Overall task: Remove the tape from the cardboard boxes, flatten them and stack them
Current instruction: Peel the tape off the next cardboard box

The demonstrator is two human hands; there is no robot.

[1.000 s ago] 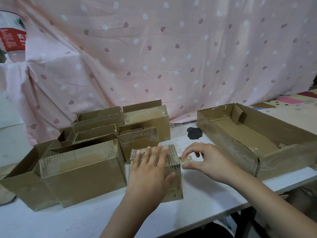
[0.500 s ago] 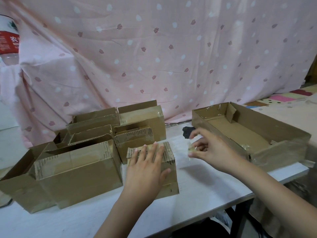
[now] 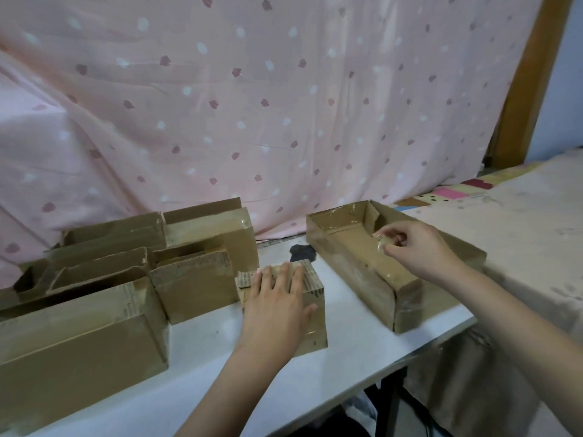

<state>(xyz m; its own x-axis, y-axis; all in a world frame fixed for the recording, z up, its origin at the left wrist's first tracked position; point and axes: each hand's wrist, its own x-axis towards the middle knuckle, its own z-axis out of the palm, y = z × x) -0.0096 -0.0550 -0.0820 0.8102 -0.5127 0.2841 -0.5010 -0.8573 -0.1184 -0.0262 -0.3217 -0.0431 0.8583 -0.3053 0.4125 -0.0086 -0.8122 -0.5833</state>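
My left hand (image 3: 277, 302) lies flat with straight fingers on top of a small cardboard box (image 3: 315, 329) at the middle of the white table (image 3: 220, 383). My right hand (image 3: 416, 247) pinches a crumpled wad of clear tape (image 3: 380, 243) and hovers over the long open cardboard tray (image 3: 353, 272) on the right. Several more cardboard boxes (image 3: 79, 335), some open at the top and with glossy tape on them, crowd the left half of the table.
A pink dotted cloth (image 3: 252, 105) hangs behind the table. A dark blot (image 3: 303, 252) marks the tabletop between the boxes and the tray. To the right lies a pale covered surface (image 3: 520, 234). The table's front edge runs diagonally below my arms.
My right hand pulled the tape piece off the small box and carried it right and away, over the long tray. My left hand stayed pressed on the small box.
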